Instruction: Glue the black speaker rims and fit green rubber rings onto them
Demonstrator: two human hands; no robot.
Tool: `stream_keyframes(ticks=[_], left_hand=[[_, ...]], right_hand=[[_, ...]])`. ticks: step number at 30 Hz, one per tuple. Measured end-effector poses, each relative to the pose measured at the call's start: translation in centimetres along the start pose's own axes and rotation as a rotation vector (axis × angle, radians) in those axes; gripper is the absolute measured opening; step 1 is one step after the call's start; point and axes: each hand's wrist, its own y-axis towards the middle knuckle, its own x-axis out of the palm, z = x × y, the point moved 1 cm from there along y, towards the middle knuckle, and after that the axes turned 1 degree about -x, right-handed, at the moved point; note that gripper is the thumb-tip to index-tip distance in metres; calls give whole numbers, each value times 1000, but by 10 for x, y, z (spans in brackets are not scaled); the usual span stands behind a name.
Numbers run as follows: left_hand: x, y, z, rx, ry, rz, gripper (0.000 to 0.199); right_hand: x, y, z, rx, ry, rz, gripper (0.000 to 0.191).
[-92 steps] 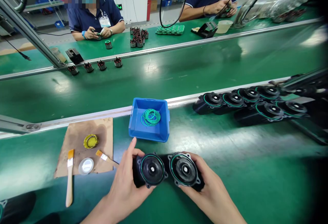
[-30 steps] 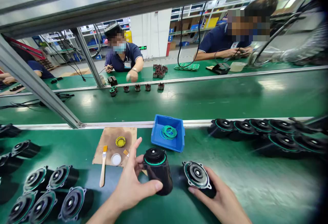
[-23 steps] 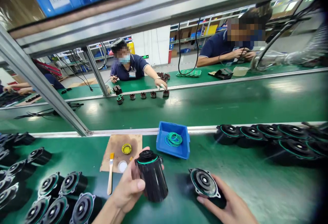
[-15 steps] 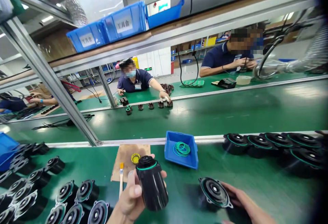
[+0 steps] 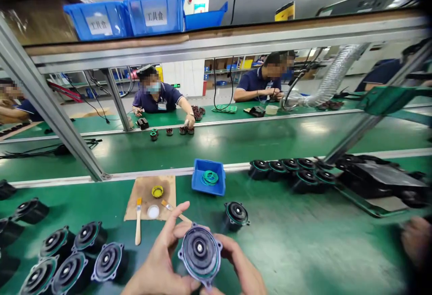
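Note:
Both of my hands hold a black round motor housing (image 5: pixel 200 249), its flanged, ringed face turned up toward me and a green ring just inside the rim. My left hand (image 5: pixel 165 259) grips it from the left, index finger stretched up past the rim. My right hand (image 5: pixel 241 263) wraps its right side, and the thumbs meet low at the front, partly hidden. Just beyond stands another motor housing (image 5: pixel 236 215) on the green table. A blue tray (image 5: pixel 199 188) behind it holds green rubber rings (image 5: pixel 210 178).
A brown board (image 5: pixel 131 211) carries a yellow tin (image 5: pixel 157 191), a white lid (image 5: pixel 153 211) and brushes (image 5: pixel 138 218). More housings stand at left (image 5: pixel 108 261) and right (image 5: pixel 259 169). A black device (image 5: pixel 384 178) sits far right, near another person's hand (image 5: pixel 418 238). Co-workers sit opposite.
My right hand has left the housing on the table and joined my left. The black cylindrical part in my left hand showed its side; now a flanged face points at me. The view shifted right.

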Motion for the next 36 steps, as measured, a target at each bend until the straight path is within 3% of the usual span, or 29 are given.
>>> stream_keyframes(ticks=[5,15,18,26,36], left_hand=[[-2,-13,-8,132,261,-43,75],[-2,-17,3,94,241,-101,92],[-3,-18,2,112,249,-123,89],[-4,-16,-2,105,303,-140,103],[-3,-14,-3,92,254,-134,114]], right_hand=[[19,-14,2,-102,-82,161,49],[20,-20,-8,-83,-115,110,50],[19,-19,-11,-93,-122,87,49],[25,-25,2,-130,-109,121,49],[19,-25,7,-68,-123,93,46]])
